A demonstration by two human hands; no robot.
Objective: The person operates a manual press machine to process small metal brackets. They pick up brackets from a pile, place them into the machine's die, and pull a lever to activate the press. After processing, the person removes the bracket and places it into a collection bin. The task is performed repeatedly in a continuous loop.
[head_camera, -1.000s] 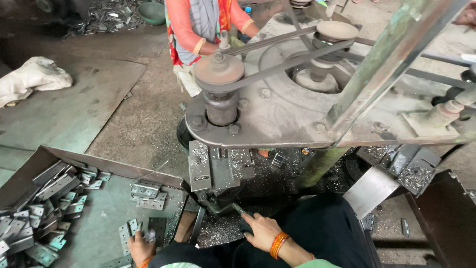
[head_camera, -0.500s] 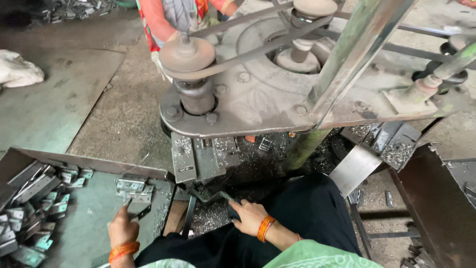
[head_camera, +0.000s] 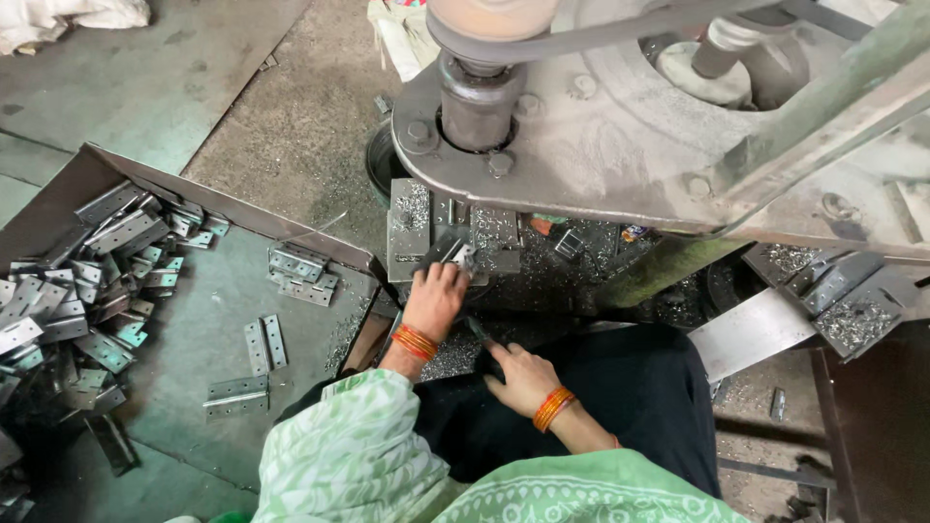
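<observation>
My left hand (head_camera: 436,295), with orange bangles at the wrist, reaches onto the bed of the press (head_camera: 455,232) under the spindle. Its fingers are closed on a small metal hinge (head_camera: 457,255) lying on the bed among metal chips. My right hand (head_camera: 518,376) rests low in front of my dark-clothed lap, fingers curled around a dark lever (head_camera: 477,331) that sticks up from below the bed. The grey machine body (head_camera: 620,126) with its belt and pulley fills the top right.
A flat metal tray (head_camera: 194,329) at the left holds a heap of hinges (head_camera: 87,281) and a few loose ones (head_camera: 263,344). More hinges and chips lie on a shelf (head_camera: 843,300) at the right. White cloth lies at the top left.
My left hand has left the tray and moved right to the press bed with a hinge. The view has dropped closer to the bed. My right hand stays by the lever.
</observation>
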